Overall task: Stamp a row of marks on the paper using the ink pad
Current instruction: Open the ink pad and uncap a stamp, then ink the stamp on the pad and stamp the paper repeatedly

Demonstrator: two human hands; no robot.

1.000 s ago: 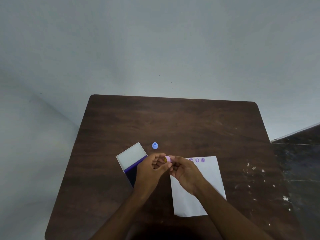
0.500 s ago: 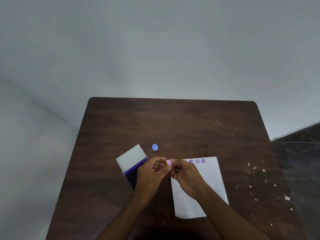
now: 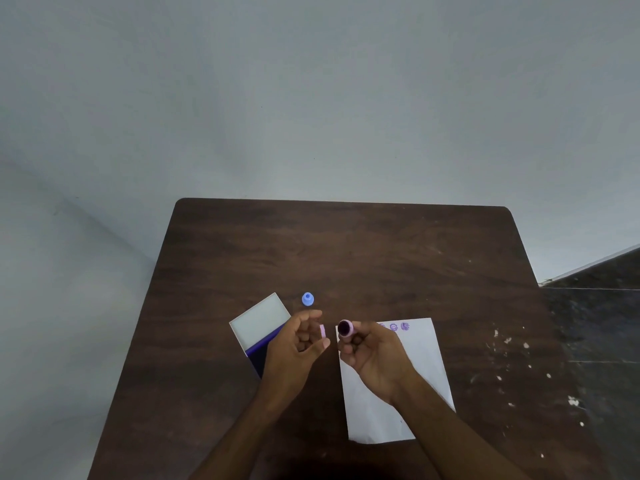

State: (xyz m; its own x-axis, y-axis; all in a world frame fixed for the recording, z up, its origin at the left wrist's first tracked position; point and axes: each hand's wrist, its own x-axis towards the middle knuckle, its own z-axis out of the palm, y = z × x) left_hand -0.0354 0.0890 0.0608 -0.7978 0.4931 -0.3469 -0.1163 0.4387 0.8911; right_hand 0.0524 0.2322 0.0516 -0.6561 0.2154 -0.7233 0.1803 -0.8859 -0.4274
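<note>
Change: half a second ago both hands met over one pink piece; the hands are now apart, the piece split in two.
Left hand point(image 3: 298, 344): fingers curled round a small pink cap point(image 3: 322, 330), pinched at the fingertips.
Right hand point(image 3: 372, 355): closed on the pink stamp point(image 3: 345, 328), its dark inked face tilted up toward the camera.
Meaning: the stamp appears uncapped and ready for use; judged to be the step just ahead of inking or pressing.
Paper point(image 3: 415, 375): flat on the table point(image 3: 346, 254), under and beyond the right hand. Three purple marks point(image 3: 398, 327) run along its far edge, the leftmost partly hidden by the hand.
Progress: row begun; the rest of the far edge, right of the marks, is blank.
Ink pad point(image 3: 256, 351): open, just left of the left hand, lid point(image 3: 260, 320) tipped back; the dark pad is partly covered by that hand.
Blue stamp point(image 3: 307, 299): stands alone beyond the hands, clear of both.
Edges: the paper's left edge lies directly below the stamp; its near corner is well inside the table's front edge.
Open room: wide bare table beyond and to the right; the gap between pad and paper is narrow and taken up by the hands.
Risk: the wet face may smudge fingers or paper if turned carelessly.
</note>
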